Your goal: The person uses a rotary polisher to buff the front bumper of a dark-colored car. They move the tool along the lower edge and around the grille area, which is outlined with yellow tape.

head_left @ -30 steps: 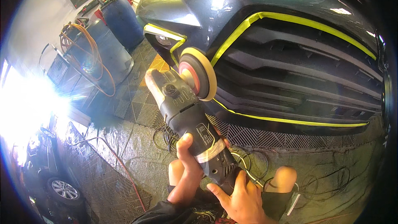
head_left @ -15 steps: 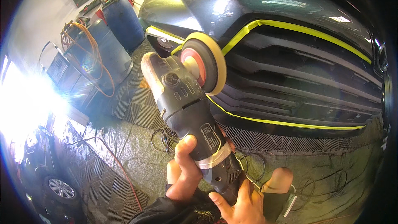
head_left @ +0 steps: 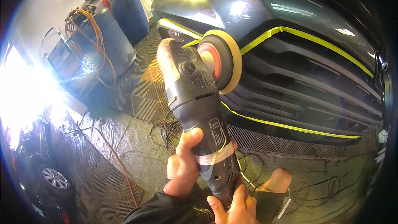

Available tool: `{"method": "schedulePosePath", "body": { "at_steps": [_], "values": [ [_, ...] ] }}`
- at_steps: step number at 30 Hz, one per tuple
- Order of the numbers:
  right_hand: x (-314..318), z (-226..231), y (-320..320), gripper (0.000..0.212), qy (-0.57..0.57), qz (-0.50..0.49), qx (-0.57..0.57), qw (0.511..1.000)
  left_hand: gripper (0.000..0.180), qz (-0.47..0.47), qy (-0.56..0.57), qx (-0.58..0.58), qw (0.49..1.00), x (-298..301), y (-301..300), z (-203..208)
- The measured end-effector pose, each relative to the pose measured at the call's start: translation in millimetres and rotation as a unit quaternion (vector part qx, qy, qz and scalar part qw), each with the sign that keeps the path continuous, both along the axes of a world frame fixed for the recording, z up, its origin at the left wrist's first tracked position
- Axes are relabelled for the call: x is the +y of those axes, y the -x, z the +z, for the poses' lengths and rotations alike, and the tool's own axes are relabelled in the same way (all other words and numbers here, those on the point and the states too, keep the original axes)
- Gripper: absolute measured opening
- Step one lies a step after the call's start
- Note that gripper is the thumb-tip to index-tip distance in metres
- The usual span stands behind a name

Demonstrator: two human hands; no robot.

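Note:
A black electric polisher (head_left: 195, 95) stands tilted in front of me, its head up and away from my body. My left hand (head_left: 188, 155) is closed round its barrel, thumb on top, beside a band of whitish tape (head_left: 214, 154). Lower down, my right hand (head_left: 238, 207) wraps the rear end of the body near the cord. The round pad (head_left: 237, 60), yellowish at the rim with a red backing, faces the dark car bumper (head_left: 248, 31). Whether the pad touches the bumper I cannot tell. Yellow-green masking tape (head_left: 327, 46) edges the black grille (head_left: 298, 79).
Blue drums (head_left: 129, 14) and a hose coil (head_left: 99, 41) stand at the far left. Cable loops (head_left: 166, 135) lie on the floor below the polisher. Another car's wheel (head_left: 56, 178) shows at lower left, and my bent knee (head_left: 278, 180) at lower right.
The view has shifted, so the car and drums sit farther right in the picture. The polisher's head has moved right and slightly up in the picture; both hands keep their grip.

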State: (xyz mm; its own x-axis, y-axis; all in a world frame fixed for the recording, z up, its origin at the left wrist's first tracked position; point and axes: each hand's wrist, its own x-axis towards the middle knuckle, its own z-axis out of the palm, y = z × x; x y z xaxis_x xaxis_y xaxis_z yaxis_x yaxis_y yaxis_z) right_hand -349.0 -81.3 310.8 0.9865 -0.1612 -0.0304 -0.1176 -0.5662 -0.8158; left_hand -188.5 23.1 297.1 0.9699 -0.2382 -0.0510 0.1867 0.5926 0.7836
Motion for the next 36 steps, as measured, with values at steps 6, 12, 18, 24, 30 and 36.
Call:
{"method": "schedulePosePath", "body": {
  "at_steps": [6,12,18,24,30,36],
  "values": [
    [-1,3,-2,0.090,-0.071,0.034,0.097,0.992,0.076,-0.004,0.013,0.057,0.998,15,-5,-21],
    [-7,5,-12,0.107,-0.126,0.066,0.170,0.975,0.076,-0.033,0.053,0.047,0.997,25,-15,-43],
    [-17,22,-18,0.109,-0.108,0.107,0.291,0.945,0.076,-0.040,0.035,0.016,0.998,28,-23,-31],
    [-7,13,-15,0.105,-0.102,0.090,0.215,0.967,0.075,-0.013,0.028,0.074,0.997,31,-24,-27],
    [7,3,-24,0.099,-0.087,0.067,0.130,0.985,0.072,-0.015,0.030,0.088,0.996,38,-42,-27],
    [7,7,-38,0.092,-0.148,0.061,0.205,0.966,0.071,0.018,0.023,0.100,0.995,38,-53,-30]
  ]
}}
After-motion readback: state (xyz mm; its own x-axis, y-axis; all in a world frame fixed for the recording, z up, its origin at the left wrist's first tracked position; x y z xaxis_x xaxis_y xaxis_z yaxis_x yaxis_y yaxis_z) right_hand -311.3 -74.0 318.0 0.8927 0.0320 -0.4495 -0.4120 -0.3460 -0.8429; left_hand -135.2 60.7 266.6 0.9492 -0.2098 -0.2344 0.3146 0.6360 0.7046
